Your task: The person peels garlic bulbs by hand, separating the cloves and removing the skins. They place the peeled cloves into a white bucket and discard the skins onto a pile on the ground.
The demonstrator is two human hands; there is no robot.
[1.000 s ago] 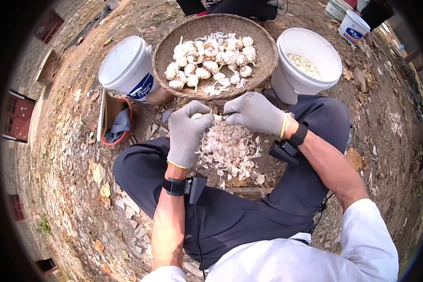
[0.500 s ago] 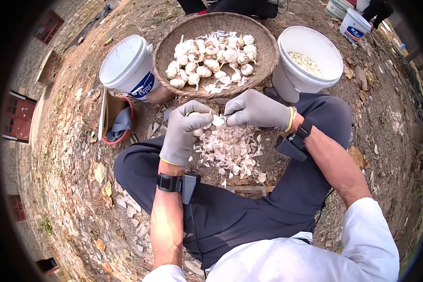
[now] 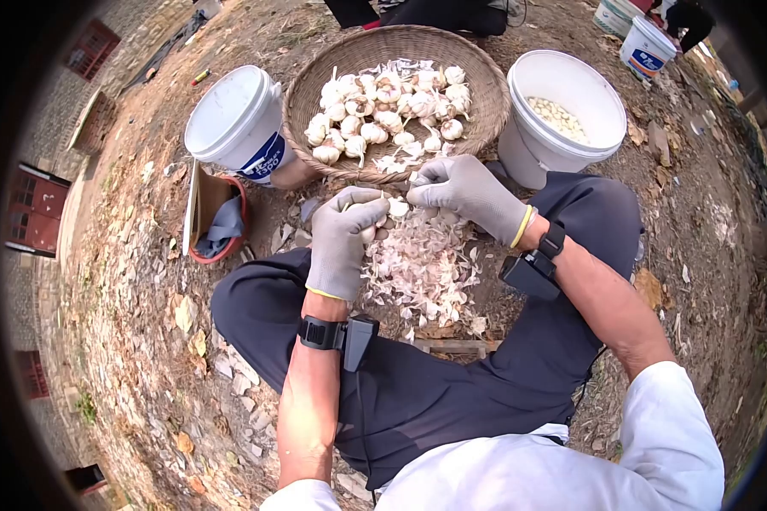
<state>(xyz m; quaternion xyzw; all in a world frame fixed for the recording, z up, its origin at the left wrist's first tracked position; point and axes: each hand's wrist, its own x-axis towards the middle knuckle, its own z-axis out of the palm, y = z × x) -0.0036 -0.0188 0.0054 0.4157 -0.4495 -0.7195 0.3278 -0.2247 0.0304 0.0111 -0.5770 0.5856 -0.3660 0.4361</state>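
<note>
**A:** Where's the garlic (image 3: 396,208)?

**B:** Above the ground between the knees. It's wrapped in the fingers of the left hand (image 3: 343,243), with only a pale, rounded bit showing. The right hand (image 3: 464,189) is curled and its fingertips are pinched against the garlic's upper side. I can't tell if they grip skin or some thin tool.

**A:** What could go wrong?

**B:** Both hands wear grey knit gloves, and I'd guess the garlic is smooth where it's bare. A hard tug could pop it loose into the skins (image 3: 422,268) heaped right below. It would be hard to find there, pale among pale. If there is a blade in that pinch, a slip would run it toward the left fingers, and thin knit guards little.

**A:** And the skins themselves?

**B:** They're papery curled flakes, white with a pink tinge, loose and light. A gust could scatter them across the dirt.

**A:** Further out?

**B:** Just beyond the hands is a round woven basket (image 3: 484,78), shallow and coarse, holding knobbly white bulbs (image 3: 375,106) with dry stalks. To its right, beside the right knee, stands an open white plastic bucket (image 3: 533,162) with small cloves (image 3: 558,119) at the bottom. The knee is close enough that a careless shift might nudge it.

**A:** And left?

**B:** A lidded bucket (image 3: 234,115), smooth and white with a blue label. Next to it is a red bowl (image 3: 198,254) with a crumpled grey cloth (image 3: 222,228) inside. The ground (image 3: 136,281) is packed earth with dry leaves and stone chips.
</note>
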